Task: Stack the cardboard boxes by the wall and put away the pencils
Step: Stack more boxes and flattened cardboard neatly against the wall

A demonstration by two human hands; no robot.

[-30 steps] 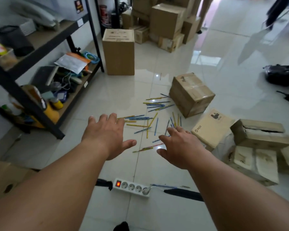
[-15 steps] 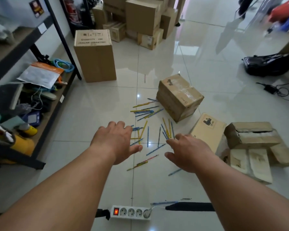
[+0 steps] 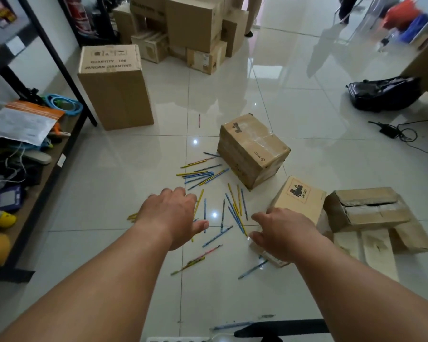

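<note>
**Pencils lie scattered on the floor beneath two open grips**

The left grip [image 3: 173, 215] is held palm down with its fingers relaxed and its thumb out to the side. It holds nothing and is above the left edge of the spread. The right grip [image 3: 284, 233] is also palm down, loose and holding nothing. It covers the near corner of a flat labelled box [image 3: 299, 201]; whether it touches the box cannot be told.

The pencils [image 3: 223, 214], blue, yellow and a few reddish, lie loose on the tiled floor [image 3: 109, 193] between and ahead of the grips. They point in many directions. One thick bunch lies just beside a taped box [image 3: 253, 151], which rests tilted on the tiles beyond them. A single pencil [image 3: 199, 120] lies well apart, farther off.

To the right of the flat labelled box is a torn box [image 3: 366, 206] with its flaps split open, and flattened cardboard pieces [image 3: 378, 250] lie in front of it.

Farther left, a tall printed box [image 3: 114, 87] stands upright near the leg of a black shelf rack [image 3: 52, 154] loaded with clutter. A pile of boxes [image 3: 193, 23] stands at the far end of the room. At the right, a black bag [image 3: 383, 93] lies on the tiles, with a charger and cable [image 3: 389, 131] near it. A white power strip [image 3: 178, 339] shows at the bottom edge.
</note>
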